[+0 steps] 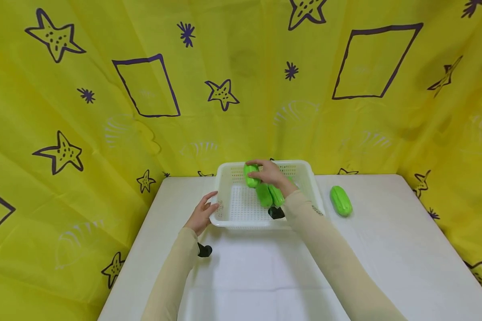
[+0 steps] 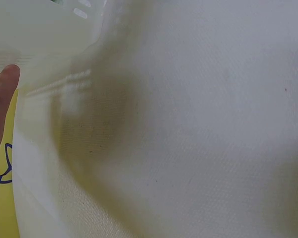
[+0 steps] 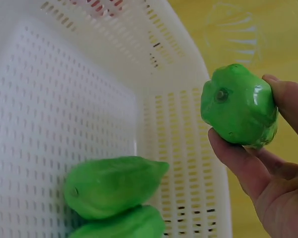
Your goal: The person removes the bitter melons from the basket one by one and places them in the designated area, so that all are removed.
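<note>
Within the right hand (image 1: pixel 270 173): one green fruit (image 3: pixel 237 105).

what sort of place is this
Probably a makeshift indoor booth: yellow star-patterned sheeting lines the back and sides of a white table, which carries a white plastic basket and green fruit-like objects.

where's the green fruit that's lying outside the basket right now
In the head view, the loose green fruit lies on the white table, right of the white basket.

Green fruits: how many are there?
4 visible: one fruit in the right hand, two in the basket, one on the table. The right arm may hide more.
</note>
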Demonstrator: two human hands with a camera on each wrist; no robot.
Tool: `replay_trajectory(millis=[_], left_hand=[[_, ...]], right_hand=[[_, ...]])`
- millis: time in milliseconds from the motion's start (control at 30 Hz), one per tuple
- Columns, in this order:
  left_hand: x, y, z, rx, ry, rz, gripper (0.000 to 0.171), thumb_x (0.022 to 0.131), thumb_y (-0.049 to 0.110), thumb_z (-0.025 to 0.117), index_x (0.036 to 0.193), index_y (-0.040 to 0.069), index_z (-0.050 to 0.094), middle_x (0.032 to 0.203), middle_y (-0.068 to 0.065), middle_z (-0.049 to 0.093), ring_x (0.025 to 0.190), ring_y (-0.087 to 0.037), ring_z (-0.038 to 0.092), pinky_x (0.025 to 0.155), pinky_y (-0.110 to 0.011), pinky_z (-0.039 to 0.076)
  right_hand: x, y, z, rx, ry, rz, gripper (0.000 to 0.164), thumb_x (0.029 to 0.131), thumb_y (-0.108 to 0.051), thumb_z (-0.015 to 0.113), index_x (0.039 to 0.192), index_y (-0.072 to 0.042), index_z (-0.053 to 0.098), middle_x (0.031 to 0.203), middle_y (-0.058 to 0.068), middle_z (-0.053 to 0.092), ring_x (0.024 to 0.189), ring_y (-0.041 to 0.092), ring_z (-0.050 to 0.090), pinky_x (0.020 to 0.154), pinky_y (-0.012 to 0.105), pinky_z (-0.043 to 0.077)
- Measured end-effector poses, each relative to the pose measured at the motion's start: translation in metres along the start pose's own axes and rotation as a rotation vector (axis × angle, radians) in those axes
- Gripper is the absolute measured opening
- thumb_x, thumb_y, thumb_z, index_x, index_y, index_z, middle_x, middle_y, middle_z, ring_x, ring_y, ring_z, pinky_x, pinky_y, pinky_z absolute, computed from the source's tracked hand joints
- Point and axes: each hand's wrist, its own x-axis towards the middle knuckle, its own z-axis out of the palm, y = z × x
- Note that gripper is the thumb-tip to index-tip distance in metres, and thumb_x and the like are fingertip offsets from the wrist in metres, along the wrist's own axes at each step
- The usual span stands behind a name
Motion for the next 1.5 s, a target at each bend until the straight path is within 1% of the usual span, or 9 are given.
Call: replay_trajectory(millis=[200,367,433,600,700,1100,1333,1400,1500], left_hand=[[0.001,-0.002,0.002,-0.022,-0.024,0.019,0.052,0.099,0.025,0.06,0.146,0.031,0.04,0.142,-0.017,0.047,0.119,-0.031,0.053,0.085,-0.041,0.053],[0.001,-0.003,0.002,-0.018,-0.017,0.018,0.053,0.098,0.025,0.06,0.147,0.031,0.04,0.142,-0.017,0.048,0.117,-0.031,0.054,0.084,-0.042,0.054],[0.001,-0.003,0.001,-0.015,-0.022,0.016,0.053,0.099,0.025,0.06,0.147,0.032,0.04,0.142,-0.017,0.047,0.118,-0.031,0.054,0.085,-0.043,0.054],[0.002,-0.002,0.0,0.003,-0.009,0.007,0.052,0.098,0.027,0.061,0.145,0.034,0.041,0.143,-0.015,0.047,0.118,-0.031,0.055,0.085,-0.043,0.054],[0.002,-0.001,0.0,0.0,-0.015,0.014,0.052,0.098,0.025,0.06,0.146,0.033,0.04,0.143,-0.017,0.047,0.117,-0.032,0.055,0.084,-0.043,0.054],[0.001,0.001,-0.003,-0.005,-0.021,0.007,0.052,0.098,0.024,0.061,0.146,0.032,0.041,0.142,-0.017,0.047,0.114,-0.03,0.056,0.083,-0.04,0.054],[0.001,0.004,-0.003,0.013,-0.007,-0.013,0.051,0.098,0.027,0.061,0.144,0.036,0.042,0.144,-0.014,0.046,0.117,-0.031,0.055,0.087,-0.043,0.053],[0.001,0.004,-0.002,0.012,-0.01,-0.015,0.052,0.098,0.027,0.061,0.145,0.035,0.041,0.144,-0.014,0.046,0.117,-0.032,0.055,0.087,-0.044,0.053],[0.001,0.003,-0.001,0.01,-0.01,-0.016,0.052,0.098,0.026,0.061,0.145,0.034,0.041,0.144,-0.015,0.047,0.116,-0.032,0.055,0.086,-0.043,0.054]], right_hand=[[-0.017,-0.001,-0.021,-0.041,0.037,-0.016,0.047,0.096,-0.018,0.064,0.14,-0.01,0.053,0.147,0.019,0.042,0.087,0.024,0.061,0.085,0.052,0.052],[-0.029,-0.002,-0.036,-0.134,0.06,-0.058,0.048,0.096,-0.02,0.064,0.141,-0.008,0.051,0.149,0.016,0.042,0.116,0.035,0.054,0.096,0.05,0.045],[-0.035,-0.004,-0.042,-0.166,0.063,-0.065,0.048,0.096,-0.021,0.064,0.14,-0.009,0.052,0.149,0.015,0.043,0.117,0.035,0.051,0.095,0.048,0.044],[-0.051,-0.005,-0.057,-0.118,0.046,-0.035,0.05,0.097,-0.024,0.062,0.143,-0.012,0.048,0.153,0.014,0.036,0.096,0.034,0.06,0.084,0.047,0.049],[-0.062,0.0,-0.066,-0.089,0.049,-0.023,0.051,0.098,-0.028,0.062,0.145,-0.014,0.046,0.154,0.012,0.034,0.107,0.037,0.061,0.088,0.049,0.049],[-0.115,0.04,-0.116,-0.069,0.144,0.042,0.064,0.097,-0.034,0.062,0.15,-0.012,0.037,0.154,0.021,0.029,0.125,0.046,0.047,0.099,0.058,0.04],[-0.142,0.077,-0.156,-0.081,0.194,0.076,0.065,0.099,-0.032,0.059,0.152,-0.006,0.031,0.151,0.026,0.031,0.119,0.041,0.047,0.088,0.04,0.048],[-0.149,0.087,-0.165,-0.08,0.184,0.098,0.067,0.099,-0.032,0.058,0.153,-0.006,0.028,0.152,0.027,0.027,0.122,0.045,0.044,0.091,0.044,0.047],[-0.159,0.103,-0.176,-0.099,0.162,0.139,0.072,0.098,-0.038,0.058,0.154,-0.007,0.024,0.155,0.029,0.018,0.129,0.053,0.036,0.098,0.061,0.038]])
